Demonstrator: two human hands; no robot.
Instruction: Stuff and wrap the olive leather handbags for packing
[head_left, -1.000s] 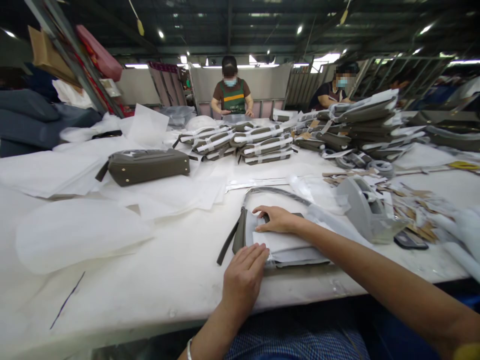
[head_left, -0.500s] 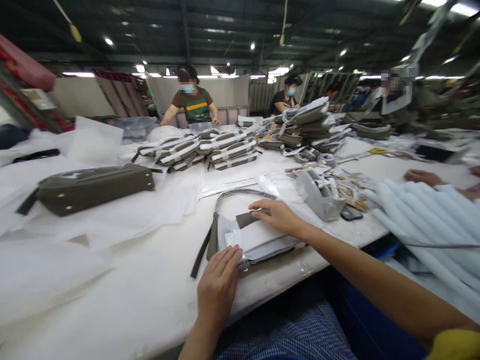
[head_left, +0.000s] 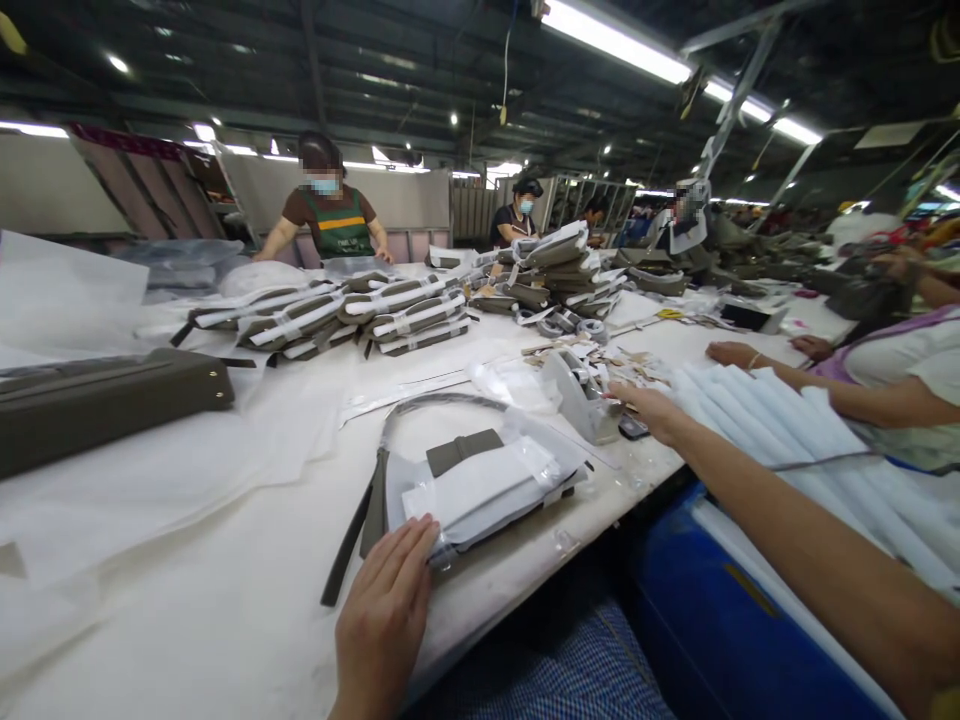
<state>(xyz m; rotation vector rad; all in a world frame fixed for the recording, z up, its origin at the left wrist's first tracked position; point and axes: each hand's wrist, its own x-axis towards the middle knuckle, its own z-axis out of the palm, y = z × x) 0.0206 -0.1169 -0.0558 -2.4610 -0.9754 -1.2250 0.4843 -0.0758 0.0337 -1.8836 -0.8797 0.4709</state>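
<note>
In front of me a dark olive handbag (head_left: 465, 450) lies on its side, partly covered by white wrapping sheet (head_left: 487, 485) with clear tape across it. Its strap (head_left: 386, 430) curves up behind and a loose dark end hangs to the left. My left hand (head_left: 390, 600) rests with fingers stretched flat on the bag's near left corner. Farther right, my right hand (head_left: 651, 410) reaches to a grey tape dispenser (head_left: 581, 400). Its fingertips are close together at the dispenser's front edge; whatever they pinch is too small to make out.
Stacks of wrapped olive bags (head_left: 390, 305) stand across the table. Another olive bag (head_left: 112, 400) is at left on white sheets. Paper scraps (head_left: 637, 370) and a phone-like object (head_left: 634, 428) surround the dispenser. Rolled pale-blue sheets (head_left: 780, 430) lie right, beside a co-worker's arm (head_left: 862, 395).
My right hand has left the top of the bag and moved right to the tape dispenser. My left hand stays at the bag's corner. The view has turned right.
</note>
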